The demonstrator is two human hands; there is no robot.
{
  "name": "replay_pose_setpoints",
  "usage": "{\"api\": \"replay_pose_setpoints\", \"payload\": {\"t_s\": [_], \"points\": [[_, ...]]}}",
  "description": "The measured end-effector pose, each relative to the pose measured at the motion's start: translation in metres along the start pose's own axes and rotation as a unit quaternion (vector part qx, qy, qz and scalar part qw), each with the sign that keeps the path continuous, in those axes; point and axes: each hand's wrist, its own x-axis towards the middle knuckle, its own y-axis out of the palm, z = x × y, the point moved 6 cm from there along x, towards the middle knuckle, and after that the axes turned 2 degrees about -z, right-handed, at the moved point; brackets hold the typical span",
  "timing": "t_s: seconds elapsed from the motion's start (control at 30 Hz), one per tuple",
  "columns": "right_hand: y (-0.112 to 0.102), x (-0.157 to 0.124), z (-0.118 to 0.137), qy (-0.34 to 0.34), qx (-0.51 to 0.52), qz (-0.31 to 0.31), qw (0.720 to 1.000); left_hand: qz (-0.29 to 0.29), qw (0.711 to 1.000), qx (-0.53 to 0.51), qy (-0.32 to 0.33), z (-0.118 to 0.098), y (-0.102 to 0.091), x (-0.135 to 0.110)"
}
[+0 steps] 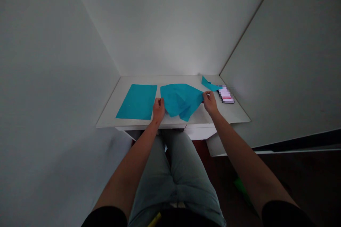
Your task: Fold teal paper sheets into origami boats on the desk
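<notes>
Between my hands a thin blue sheet (178, 97), paper or cloth, hangs rumpled over the white desk. My left hand (159, 109) pinches its left side, and my right hand (210, 101) grips its right corner. The sheet's lower edge sags in folds towards me. Flat on the desk, just left of my left hand, lies a second blue sheet (137, 101), smooth and four-sided. Beyond my right hand a narrow blue strip (209, 84) lies bent near the back, its right end reaching the phone.
A phone (226, 94) with a blurred-out screen lies at the right of the white desk (106, 115). Walls enclose the desk at the back, left and right. A drawer front (198, 133) shows under the front edge. Something green (242, 188) is on the dark floor.
</notes>
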Motion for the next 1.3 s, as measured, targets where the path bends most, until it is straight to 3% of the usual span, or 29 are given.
{"api": "replay_pose_setpoints", "payload": {"t_s": [0.3, 0.4, 0.6, 0.7, 0.83, 0.97, 1.1, 1.3], "points": [[-0.001, 0.030, 0.002, -0.035, -0.098, -0.045, 0.994, 0.042, 0.999, -0.022, -0.005, 0.008, 0.000, 0.003], [-0.001, 0.034, 0.006, -0.034, -0.087, -0.047, 0.995, 0.056, 0.998, -0.041, -0.008, 0.010, 0.002, 0.004], [0.022, -0.016, -0.022, 0.066, -0.059, 0.030, 0.996, 0.052, 0.996, -0.059, -0.028, 0.007, 0.003, 0.002], [0.031, -0.041, -0.031, 0.056, -0.075, 0.063, 0.994, 0.050, 0.996, -0.062, -0.030, 0.005, 0.002, 0.002], [0.031, -0.042, -0.024, -0.012, -0.144, 0.072, 0.987, 0.061, 0.996, -0.059, -0.019, 0.002, 0.002, 0.003], [0.029, -0.032, -0.016, -0.007, -0.189, 0.085, 0.978, 0.071, 0.996, -0.053, -0.009, -0.004, 0.003, 0.002], [0.027, -0.029, -0.015, 0.015, -0.158, 0.083, 0.984, 0.068, 0.997, -0.045, -0.013, -0.004, 0.002, 0.003], [0.003, -0.023, -0.025, 0.070, -0.034, 0.022, 0.997, 0.064, 0.998, -0.026, -0.012, 0.001, 0.005, 0.005]]}}
